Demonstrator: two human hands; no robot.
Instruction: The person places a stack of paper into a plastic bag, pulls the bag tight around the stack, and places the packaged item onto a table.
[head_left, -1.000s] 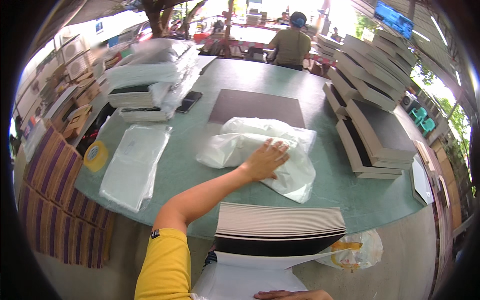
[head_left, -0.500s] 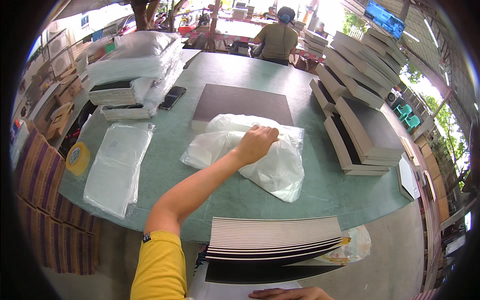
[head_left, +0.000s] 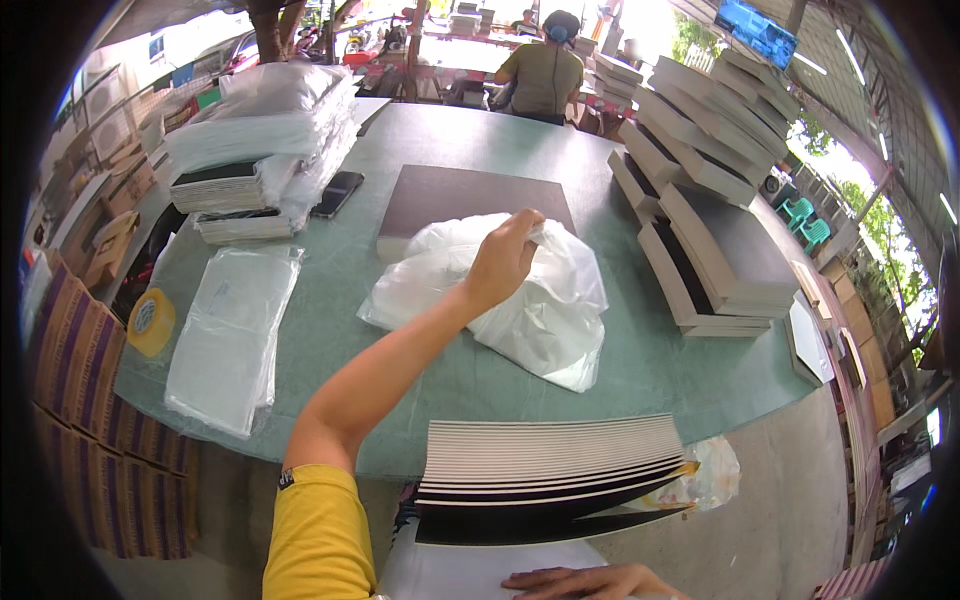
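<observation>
My left hand (head_left: 503, 258) is pinched on a crumpled clear plastic bag (head_left: 540, 325), pulling part of it up. The bag drapes over the near edge of a dark-topped stack (head_left: 470, 187) with pale sides, covering some of it. At the lower edge, my right hand (head_left: 595, 582) lies flat, fingers stretched out, on a white surface (head_left: 480, 566). Just beyond that hand, a fanned stack of black boards with pale edges (head_left: 555, 455) sits at the table's near edge.
On the green table (head_left: 330, 420), flat plastic bags (head_left: 230, 335), yellow tape (head_left: 151, 322), a phone (head_left: 338, 194) and plastic-wrapped stacks (head_left: 255, 130) lie left. Tall black-and-pale stacks (head_left: 735, 245) stand right. Striped cartons (head_left: 95, 380) are at far left. Another person (head_left: 542, 80) sits beyond.
My left hand has turned more upright and raised the pinched part of the bag; the plastic bulges higher. My right hand stays flat. The whole view has shifted slightly.
</observation>
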